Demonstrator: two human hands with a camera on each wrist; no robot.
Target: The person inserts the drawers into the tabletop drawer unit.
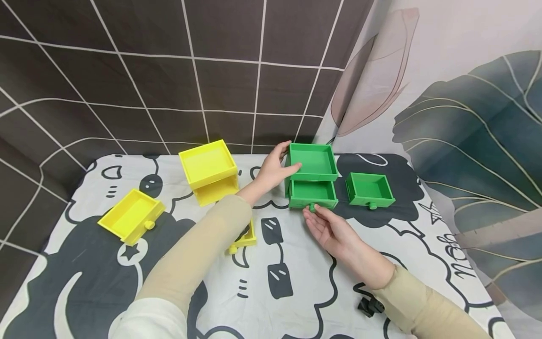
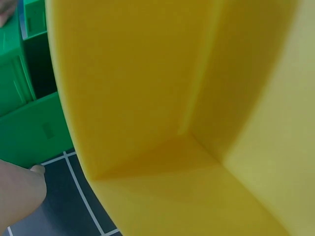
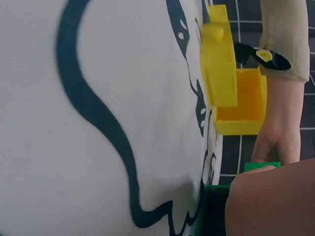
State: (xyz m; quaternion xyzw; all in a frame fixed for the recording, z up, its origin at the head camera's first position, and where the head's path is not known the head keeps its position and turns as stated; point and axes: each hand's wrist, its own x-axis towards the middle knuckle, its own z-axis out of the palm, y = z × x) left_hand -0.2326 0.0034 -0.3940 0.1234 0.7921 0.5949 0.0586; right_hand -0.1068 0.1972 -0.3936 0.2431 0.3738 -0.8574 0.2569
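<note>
A green toy cabinet (image 1: pixel 313 161) stands on the patterned cloth, with a green drawer (image 1: pixel 312 190) sticking out of its lower front. My left hand (image 1: pixel 272 170) grips the cabinet's upper left side, thumb over the top rim. At the drawer's front, my right hand (image 1: pixel 334 230) pinches the round green knob (image 1: pixel 312 207) between thumb and fingers. A separate green drawer (image 1: pixel 370 187) sits to the right of the cabinet. In the left wrist view, the yellow cabinet (image 2: pixel 197 88) fills most of the picture, with the green one partly visible at left.
Left of the green cabinet stands the yellow cabinet (image 1: pixel 207 165), its lower front opening partly hidden by my left arm. One yellow drawer (image 1: pixel 132 215) lies farther left; another yellow drawer (image 1: pixel 250 239) is partly behind that arm. A dark gridded cloth (image 1: pixel 228 84) hangs behind.
</note>
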